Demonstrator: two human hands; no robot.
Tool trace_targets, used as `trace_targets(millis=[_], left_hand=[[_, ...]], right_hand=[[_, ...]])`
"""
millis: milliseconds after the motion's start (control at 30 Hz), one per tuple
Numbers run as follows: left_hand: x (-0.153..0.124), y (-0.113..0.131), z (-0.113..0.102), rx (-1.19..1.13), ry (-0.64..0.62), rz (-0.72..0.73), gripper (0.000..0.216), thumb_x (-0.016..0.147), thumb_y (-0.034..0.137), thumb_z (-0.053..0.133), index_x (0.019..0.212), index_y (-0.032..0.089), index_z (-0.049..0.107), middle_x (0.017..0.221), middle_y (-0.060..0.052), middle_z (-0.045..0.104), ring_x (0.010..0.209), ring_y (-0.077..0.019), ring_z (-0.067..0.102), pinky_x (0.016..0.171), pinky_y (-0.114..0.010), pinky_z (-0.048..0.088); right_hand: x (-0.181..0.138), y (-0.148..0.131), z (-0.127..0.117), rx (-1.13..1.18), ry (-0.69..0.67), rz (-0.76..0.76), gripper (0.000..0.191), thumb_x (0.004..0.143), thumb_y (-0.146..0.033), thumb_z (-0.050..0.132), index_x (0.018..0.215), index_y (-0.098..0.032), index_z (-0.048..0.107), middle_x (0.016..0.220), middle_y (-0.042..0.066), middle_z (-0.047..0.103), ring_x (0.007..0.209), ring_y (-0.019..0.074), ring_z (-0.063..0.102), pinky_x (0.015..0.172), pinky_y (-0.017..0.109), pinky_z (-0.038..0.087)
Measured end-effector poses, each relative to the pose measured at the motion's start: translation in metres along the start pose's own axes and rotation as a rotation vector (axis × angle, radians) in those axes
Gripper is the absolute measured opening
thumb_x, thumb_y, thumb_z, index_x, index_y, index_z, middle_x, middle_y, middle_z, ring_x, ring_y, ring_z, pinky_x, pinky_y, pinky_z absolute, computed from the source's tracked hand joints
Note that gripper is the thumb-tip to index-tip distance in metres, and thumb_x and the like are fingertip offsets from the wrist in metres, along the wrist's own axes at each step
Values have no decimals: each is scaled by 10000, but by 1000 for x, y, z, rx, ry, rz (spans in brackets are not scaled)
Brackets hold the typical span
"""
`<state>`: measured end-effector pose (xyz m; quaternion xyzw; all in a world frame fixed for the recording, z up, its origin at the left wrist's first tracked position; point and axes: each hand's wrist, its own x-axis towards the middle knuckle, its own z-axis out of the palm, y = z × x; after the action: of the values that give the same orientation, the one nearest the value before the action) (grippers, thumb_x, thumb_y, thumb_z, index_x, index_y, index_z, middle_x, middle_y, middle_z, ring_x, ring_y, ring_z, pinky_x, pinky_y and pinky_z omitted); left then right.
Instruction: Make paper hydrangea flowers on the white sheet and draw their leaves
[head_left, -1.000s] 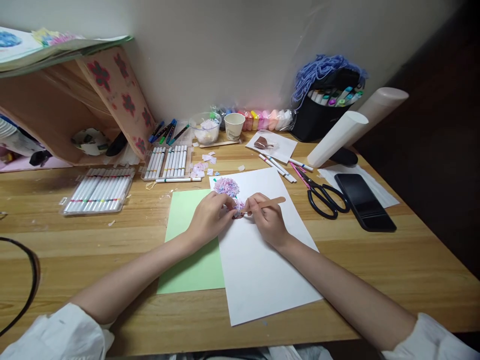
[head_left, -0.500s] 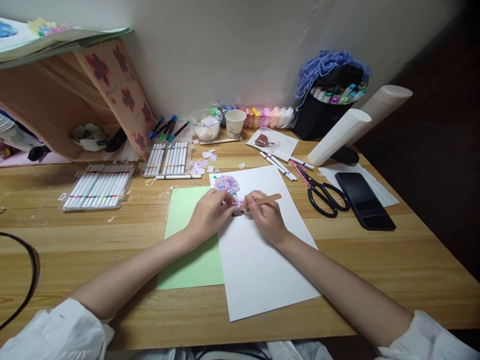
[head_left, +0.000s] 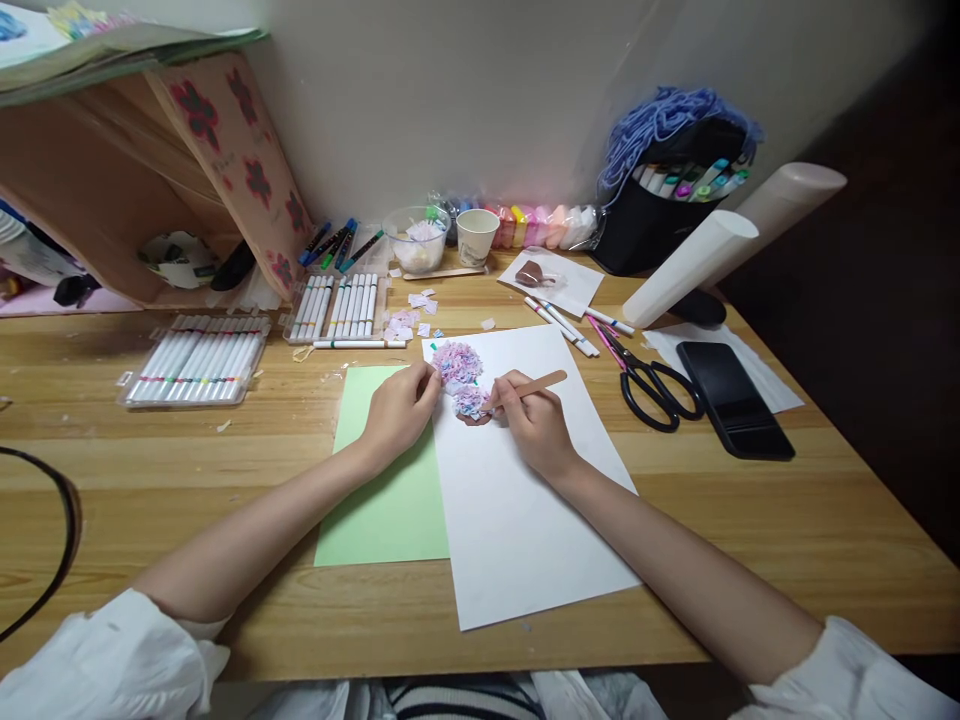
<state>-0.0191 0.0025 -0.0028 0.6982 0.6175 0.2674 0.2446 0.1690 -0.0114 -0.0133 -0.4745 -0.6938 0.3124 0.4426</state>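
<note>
My right hand [head_left: 536,428] grips a flat wooden craft stick [head_left: 541,385], its tip touching the right side of a small cluster of pale pink and blue paper bits [head_left: 471,402]. A strip of brown material [head_left: 475,419] shows along the underside of that cluster. Above it is a larger, round pink-and-purple cluster [head_left: 457,362] with green specks at its edge. Both lie on a white sheet of paper [head_left: 540,540]. Just left of the clusters is my left hand [head_left: 401,408], thumb and fingertips pinched together; whatever lies between them is too small to make out.
A green sheet [head_left: 382,520] lies partly under the white one. Behind are marker cases [head_left: 196,362], paper scraps [head_left: 405,322], a plastic bowl [head_left: 417,250] and a paper cup [head_left: 477,238]. Black-handled scissors [head_left: 660,390], a phone [head_left: 735,400] and a white tube [head_left: 690,268] stand or lie rightward.
My left hand has drawn back left from the lower cluster, uncovering it. The right hand still holds the craft stick in nearly the same place. The view has shifted slightly.
</note>
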Motion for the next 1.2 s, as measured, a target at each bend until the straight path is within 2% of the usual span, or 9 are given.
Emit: trace_targets(millis=[200,600,800,1000,1200], left_hand=[[0,0,0,4,-6,5,293,928,366,361,750,205,528,710,-8,635,655,-166,541,595,-268,332],[-1,-1,1,61,-3,44,276,929,344,369,755,203,530,727,-19,633,655,-171,542,587,-277,332],[-1,0,2,90,2,59,264,924,329,377,767,200,546,740,-25,627,661,-175,535,584,-279,317],[0,0,2,86,1,58,266,922,335,376,755,199,533,733,-25,622,652,-171,524,579,-282,308],[0,0,2,97,0,58,273,923,348,372,750,203,526,728,-24,620,653,-174,525,580,-282,311]], right_hand=[[-1,0,-1,38,18,-71,339,978,-316,361,696,-210,517,671,3,537,650,145,529,652,291,410],[-1,-3,1,-95,9,-149,346,974,-300,353,671,-222,501,653,18,552,671,176,523,683,326,405],[1,-3,2,-111,21,-82,339,972,-299,361,668,-213,483,664,13,547,661,161,524,664,298,394],[3,-2,3,-19,17,57,354,968,-377,364,683,-208,490,639,-1,535,595,139,538,595,265,403],[2,-2,1,78,93,44,367,973,-386,357,672,-214,476,603,-16,512,572,126,525,572,251,400]])
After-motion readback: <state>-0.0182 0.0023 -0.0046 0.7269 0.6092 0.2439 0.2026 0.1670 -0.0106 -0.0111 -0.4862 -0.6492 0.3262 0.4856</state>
